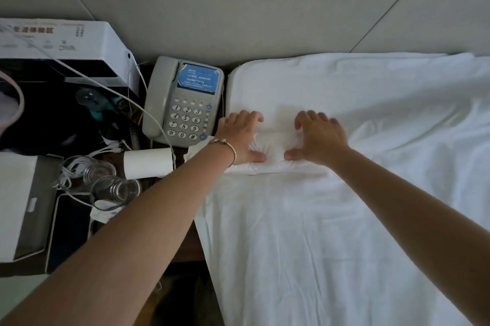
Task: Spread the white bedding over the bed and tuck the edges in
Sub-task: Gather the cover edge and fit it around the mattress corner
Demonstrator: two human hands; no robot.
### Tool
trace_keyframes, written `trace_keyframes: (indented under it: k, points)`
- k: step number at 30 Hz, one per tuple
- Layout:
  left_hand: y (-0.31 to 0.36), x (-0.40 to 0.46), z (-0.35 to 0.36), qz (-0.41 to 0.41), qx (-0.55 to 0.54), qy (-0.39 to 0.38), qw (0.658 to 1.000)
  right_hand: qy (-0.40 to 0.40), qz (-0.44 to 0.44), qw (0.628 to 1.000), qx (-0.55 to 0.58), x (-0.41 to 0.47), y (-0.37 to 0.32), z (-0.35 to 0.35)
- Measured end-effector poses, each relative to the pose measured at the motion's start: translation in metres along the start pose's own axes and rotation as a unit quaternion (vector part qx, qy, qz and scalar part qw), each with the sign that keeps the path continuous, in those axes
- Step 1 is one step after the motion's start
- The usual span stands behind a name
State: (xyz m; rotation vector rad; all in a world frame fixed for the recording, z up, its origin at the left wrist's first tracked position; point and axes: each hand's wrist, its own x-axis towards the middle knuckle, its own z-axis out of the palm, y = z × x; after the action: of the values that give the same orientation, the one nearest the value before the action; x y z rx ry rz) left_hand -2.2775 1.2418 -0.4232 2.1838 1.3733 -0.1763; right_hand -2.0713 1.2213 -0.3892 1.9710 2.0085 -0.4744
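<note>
A: So, what are the hands doing?

B: Left hand (242, 134) lies palm down near the bed's left edge, middle of the frame, its fingers bent and thumb drawn in, bunching a small fold of sheet (305, 233). Right hand (319, 137) sits just beside it to the right, fingers spread and curved on the same fold, thumb pointing at the left thumb. Both pinch the gathered cloth between them.

A: Where does the sheet lie from there?

B: Under both hands and out from them. It covers the mattress down to the bottom of the frame and off to the right, wrinkled, with a heavier ridge at the right edge. Above the hands, the pad (278, 81) at the corner of the bed shows bare.

A: Which way does the next move go, then?

B: Up the frame, I'd say, toward the wall (238, 7). The bunched edge runs left to right, so it needs carrying over that corner. The left hand is nearer the side edge to tuck.

A: Anything close by?

B: A phone (184, 103) on the surface touches the bed's left side, with a paper roll (148, 162) and glasses (102, 179) lower left.
</note>
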Motion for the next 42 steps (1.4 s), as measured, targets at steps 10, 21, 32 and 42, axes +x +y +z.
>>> trace_keyframes:
  k: [10,21,32,42]
  points:
    - [-0.001,0.008,0.002,0.039,-0.075,-0.099,0.992,-0.065,0.019,0.994,0.082,-0.008,0.012,0.018]
    - [0.002,-0.06,0.065,0.144,-0.134,0.118,0.973,0.096,0.071,0.98,0.158,-0.105,-0.006,0.074]
    - [0.03,-0.124,0.063,0.116,-0.175,-0.013,0.978,0.034,0.134,0.94,0.312,-0.174,-0.01,0.09]
    - [0.035,-0.085,0.043,0.038,0.086,-0.071,0.993,-0.018,0.006,0.996,0.09,-0.124,0.009,0.036]
